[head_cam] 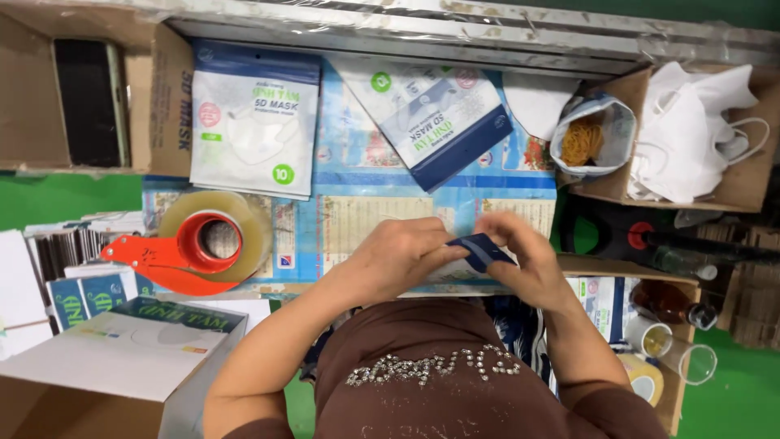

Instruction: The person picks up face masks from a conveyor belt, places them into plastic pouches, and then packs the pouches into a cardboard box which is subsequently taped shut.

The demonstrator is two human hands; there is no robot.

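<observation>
Both hands, left hand [398, 260] and right hand [528, 260], pinch a blue-edged mask packet [475, 256] beside an orange tape dispenser [195, 244].

A flat blue-and-white mask packet [478, 254], held just above the table's near edge.

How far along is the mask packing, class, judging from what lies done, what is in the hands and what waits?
Done: two sealed mask packets lie flat on the table. In hand: the left hand and right hand pinch the dark blue end of another packet between them. Left: loose white masks fill a cardboard box at the right, and the tape dispenser sits untouched.
</observation>
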